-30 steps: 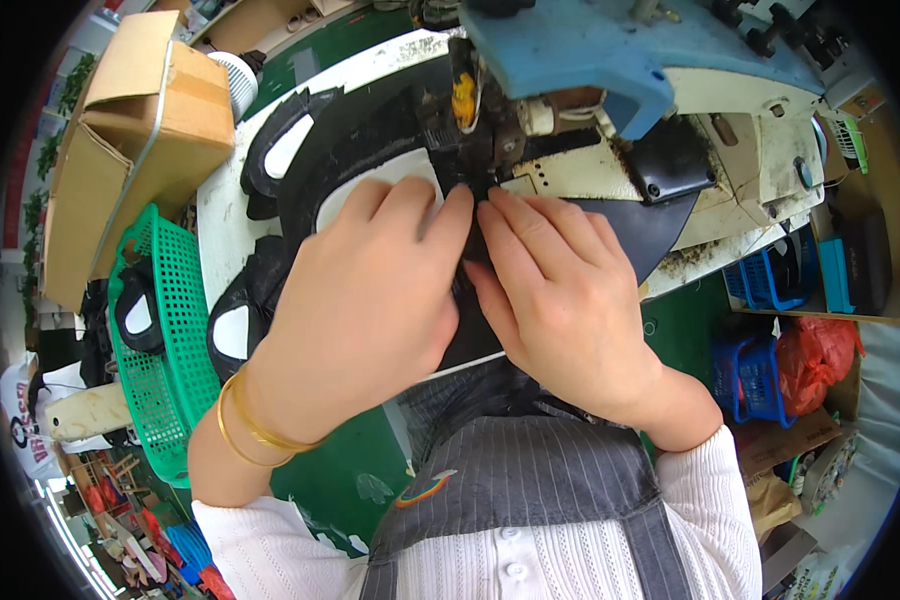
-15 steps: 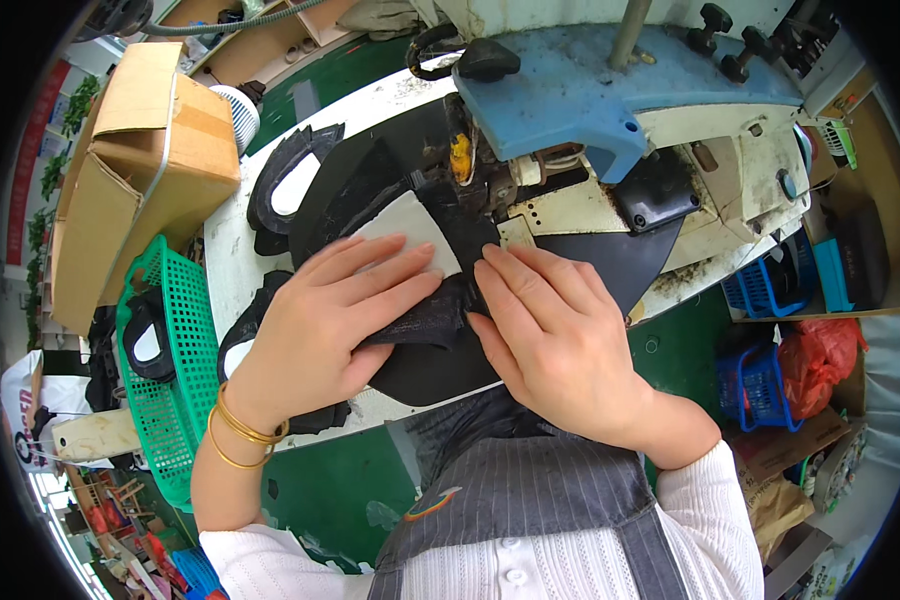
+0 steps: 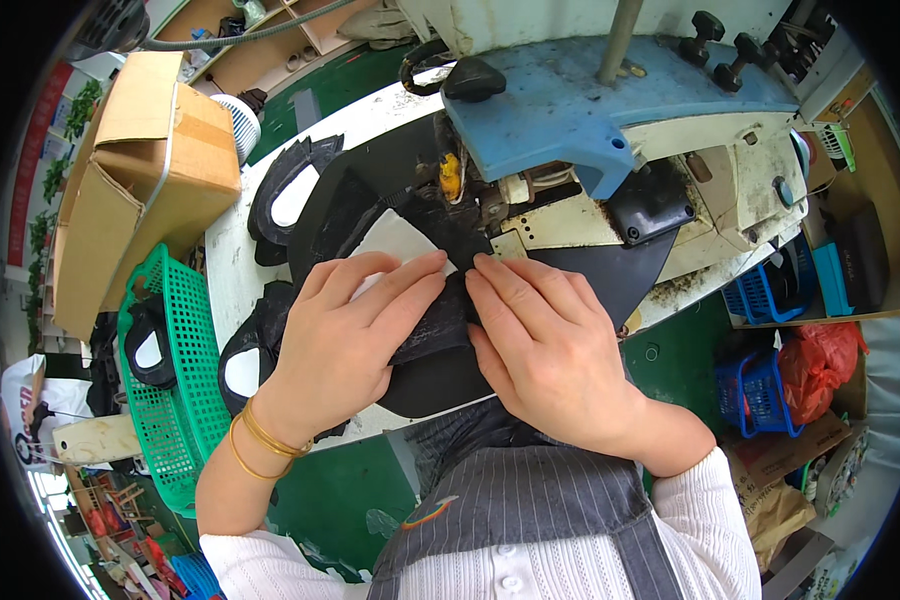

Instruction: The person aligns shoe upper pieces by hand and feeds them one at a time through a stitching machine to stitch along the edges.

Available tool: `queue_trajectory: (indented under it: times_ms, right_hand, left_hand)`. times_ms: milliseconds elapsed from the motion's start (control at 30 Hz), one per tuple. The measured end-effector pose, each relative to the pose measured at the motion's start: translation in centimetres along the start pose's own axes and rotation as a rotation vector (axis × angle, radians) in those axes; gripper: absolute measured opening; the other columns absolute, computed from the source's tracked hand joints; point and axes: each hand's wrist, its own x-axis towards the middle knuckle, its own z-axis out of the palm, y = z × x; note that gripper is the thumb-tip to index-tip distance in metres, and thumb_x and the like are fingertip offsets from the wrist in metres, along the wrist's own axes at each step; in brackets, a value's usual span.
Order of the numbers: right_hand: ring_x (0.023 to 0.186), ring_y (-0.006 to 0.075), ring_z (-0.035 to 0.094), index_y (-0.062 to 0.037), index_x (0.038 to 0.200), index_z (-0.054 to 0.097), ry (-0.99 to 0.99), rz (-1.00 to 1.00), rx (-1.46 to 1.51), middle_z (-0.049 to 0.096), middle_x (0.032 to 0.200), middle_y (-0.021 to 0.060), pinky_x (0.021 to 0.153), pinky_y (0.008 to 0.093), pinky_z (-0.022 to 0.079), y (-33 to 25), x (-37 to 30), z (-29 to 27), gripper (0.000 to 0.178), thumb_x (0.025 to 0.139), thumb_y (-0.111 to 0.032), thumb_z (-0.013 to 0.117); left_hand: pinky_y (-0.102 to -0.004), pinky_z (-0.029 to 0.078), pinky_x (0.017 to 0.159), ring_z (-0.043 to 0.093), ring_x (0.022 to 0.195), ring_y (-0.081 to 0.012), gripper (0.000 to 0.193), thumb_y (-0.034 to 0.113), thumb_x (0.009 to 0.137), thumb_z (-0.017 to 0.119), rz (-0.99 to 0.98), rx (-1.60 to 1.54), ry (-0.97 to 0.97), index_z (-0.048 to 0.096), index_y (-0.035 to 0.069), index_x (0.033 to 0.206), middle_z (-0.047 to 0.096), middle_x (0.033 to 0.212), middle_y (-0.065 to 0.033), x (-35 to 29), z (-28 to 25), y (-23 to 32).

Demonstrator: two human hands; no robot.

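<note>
My left hand (image 3: 345,335) lies flat on a black fabric piece (image 3: 432,330) with a white panel (image 3: 395,240), pressing it onto the dark round work mat (image 3: 590,275). My right hand (image 3: 545,345) presses the same piece from the right, fingertips touching the left hand's near the sewing machine's needle area (image 3: 470,205). The blue and cream sewing machine (image 3: 610,130) stands just beyond both hands. Gold bangles (image 3: 255,445) circle my left wrist.
More black-and-white cut pieces (image 3: 285,195) lie at the table's far left, others (image 3: 240,365) by my left wrist. A green basket (image 3: 175,400) holding a piece hangs at the left edge, a cardboard box (image 3: 140,170) beyond it. Blue baskets (image 3: 760,390) and a red bag (image 3: 810,365) sit at the right.
Both hands have slid back toward me from the needle, dragging the black piece along and uncovering its white panel. The view has tilted, showing more of the machine.
</note>
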Motion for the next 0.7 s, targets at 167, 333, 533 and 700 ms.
queue_trajectory:
  times_ms: [167, 333, 533, 700]
  right_hand:
    - [0.105, 0.0269, 0.058, 0.0075, 0.108, 0.061, -0.028, 0.014, 0.036, 0.061, 0.112, 0.0165, 0.085, 0.0359, 0.047, 0.3, 0.2, -0.4, 0.043, 0.068, -0.007, 0.066]
    - [0.105, 0.0278, 0.057, 0.0077, 0.111, 0.059, -0.061, 0.046, 0.106, 0.06, 0.114, 0.0162, 0.086, 0.0372, 0.046, 0.5, -0.1, -0.8, 0.045, 0.068, -0.006, 0.066]
    - [0.106, 0.0298, 0.056, 0.0077, 0.115, 0.058, -0.076, 0.099, 0.135, 0.059, 0.116, 0.0165, 0.085, 0.0382, 0.046, 0.8, -0.8, -1.3, 0.046, 0.072, -0.006, 0.068]
    - [0.108, 0.0347, 0.055, 0.0065, 0.12, 0.055, -0.062, 0.154, 0.177, 0.058, 0.12, 0.0178, 0.091, 0.0412, 0.046, 1.0, -1.4, -1.9, 0.056, 0.067, -0.002, 0.07]
  left_hand:
    - [-0.0384, 0.045, 0.085, 0.057, 0.1, -0.029, 0.059, -0.006, 0.058, 0.056, -0.019, 0.009, -0.018, 0.06, 0.002, 0.116, 0.061, 0.127, -0.0055, 0.5, -0.2, 0.4]
    - [-0.0384, 0.046, 0.082, 0.057, 0.097, -0.0291, 0.06, -0.005, 0.057, 0.058, -0.075, 0.037, -0.065, 0.059, 0.001, 0.117, 0.06, 0.127, -0.0064, 1.0, -0.5, 1.5]
    - [-0.033, 0.048, 0.073, 0.058, 0.09, -0.0247, 0.041, 0.007, 0.072, 0.056, -0.064, 0.126, -0.054, 0.059, -0.005, 0.112, 0.063, 0.116, -0.0156, 2.0, -0.5, 3.0]
    - [-0.0329, 0.049, 0.072, 0.057, 0.086, -0.0244, 0.043, 0.008, 0.071, 0.057, -0.122, 0.128, -0.043, 0.056, -0.009, 0.111, 0.063, 0.113, -0.0192, 2.9, -0.3, 4.9]
